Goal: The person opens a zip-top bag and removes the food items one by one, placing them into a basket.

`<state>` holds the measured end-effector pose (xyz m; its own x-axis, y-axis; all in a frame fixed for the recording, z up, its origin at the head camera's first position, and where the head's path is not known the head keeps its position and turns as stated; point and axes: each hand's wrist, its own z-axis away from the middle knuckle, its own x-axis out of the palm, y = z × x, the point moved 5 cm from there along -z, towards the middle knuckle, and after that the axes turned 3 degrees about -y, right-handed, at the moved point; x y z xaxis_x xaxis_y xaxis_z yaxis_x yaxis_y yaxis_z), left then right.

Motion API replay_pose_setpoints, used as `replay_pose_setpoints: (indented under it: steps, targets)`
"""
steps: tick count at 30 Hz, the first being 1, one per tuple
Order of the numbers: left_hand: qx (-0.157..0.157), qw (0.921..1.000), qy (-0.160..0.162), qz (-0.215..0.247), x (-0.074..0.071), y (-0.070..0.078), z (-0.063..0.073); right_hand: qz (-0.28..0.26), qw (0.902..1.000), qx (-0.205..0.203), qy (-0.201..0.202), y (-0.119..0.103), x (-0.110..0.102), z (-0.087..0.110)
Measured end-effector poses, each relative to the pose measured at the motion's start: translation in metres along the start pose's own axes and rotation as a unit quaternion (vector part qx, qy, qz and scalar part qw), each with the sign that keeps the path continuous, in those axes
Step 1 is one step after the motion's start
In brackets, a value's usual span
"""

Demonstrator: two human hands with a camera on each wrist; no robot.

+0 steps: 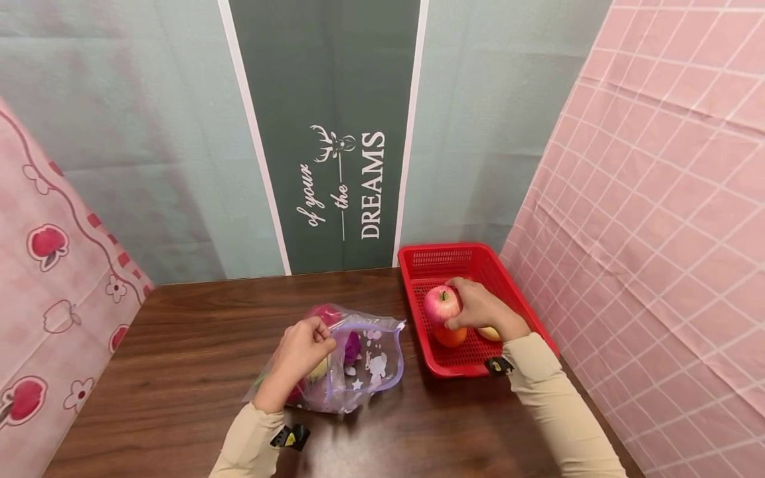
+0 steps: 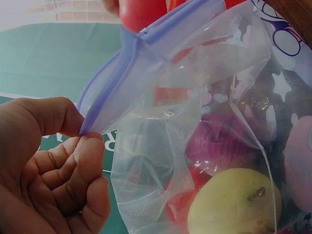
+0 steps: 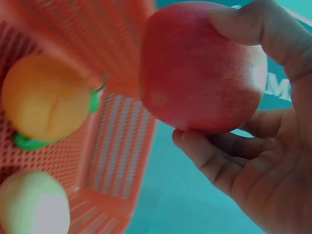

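Note:
My left hand (image 1: 301,355) pinches the lilac zip edge of a clear plastic zip bag (image 2: 141,170) between thumb and forefinger. The bag's mouth gapes toward the right. Inside lie a purple onion-like item (image 2: 222,141), a pale yellow round fruit (image 2: 234,204) and some red pieces, partly veiled by the printed film. Over the red basket (image 1: 439,249), my right hand (image 1: 481,309) grips a red apple (image 3: 200,68), thumb on one side and fingers on the other. Below the apple, an orange fruit with green leaves (image 3: 46,97) sits in the basket beside a pale yellow fruit (image 3: 34,204).
The dark wooden table (image 1: 197,345) carries the bag at centre and the basket at right. A green cloth with white lettering (image 1: 370,186) hangs behind. Pink grid cloth (image 1: 669,199) borders the right side, and a pink fruit-print cloth (image 1: 54,292) the left.

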<state>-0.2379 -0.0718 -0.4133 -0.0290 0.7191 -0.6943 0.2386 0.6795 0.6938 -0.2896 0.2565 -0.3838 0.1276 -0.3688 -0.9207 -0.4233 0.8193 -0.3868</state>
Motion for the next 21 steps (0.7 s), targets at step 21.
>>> replay_pose_setpoints:
  steps: [21]
  targets:
    - [0.005, 1.0000, -0.002, -0.005, 0.003, -0.001, -0.001, -0.053, 0.9797, 0.192, -0.024, 0.091, 0.022, -0.041]
